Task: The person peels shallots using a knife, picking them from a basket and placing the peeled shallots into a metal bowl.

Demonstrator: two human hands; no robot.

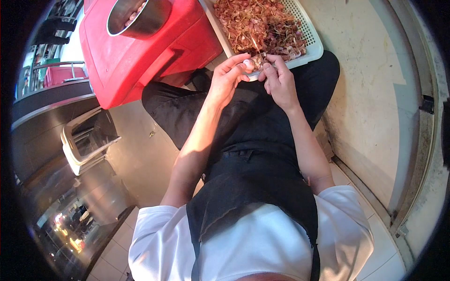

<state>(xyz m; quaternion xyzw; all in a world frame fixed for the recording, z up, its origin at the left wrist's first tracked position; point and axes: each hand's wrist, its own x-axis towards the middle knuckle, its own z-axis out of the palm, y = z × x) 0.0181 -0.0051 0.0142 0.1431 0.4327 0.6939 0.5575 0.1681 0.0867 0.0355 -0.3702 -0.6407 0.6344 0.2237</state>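
My left hand (226, 80) pinches a pale pinkish shallot (248, 65) between thumb and fingers, just above my lap. Dry brown skin (258, 62) hangs at the shallot's right side, where my right hand (280, 84) has its thumb and forefinger pressed together on it. A thin pale sliver (256, 44) points up from between the hands; whether it is a blade or a stalk I cannot tell. Directly beyond both hands, a white perforated basket (315, 40) holds a heap of unpeeled shallots and loose reddish-brown skins (255, 21). Its near edge rests at my legs.
On a red lidded box (187, 47) at the upper left stands a metal pot (157, 21) with several peeled shallots inside. A white plastic stool or frame (75, 150) is at the left, near a steel counter (51, 103). A pale wall panel (375, 93) stands close on the right.
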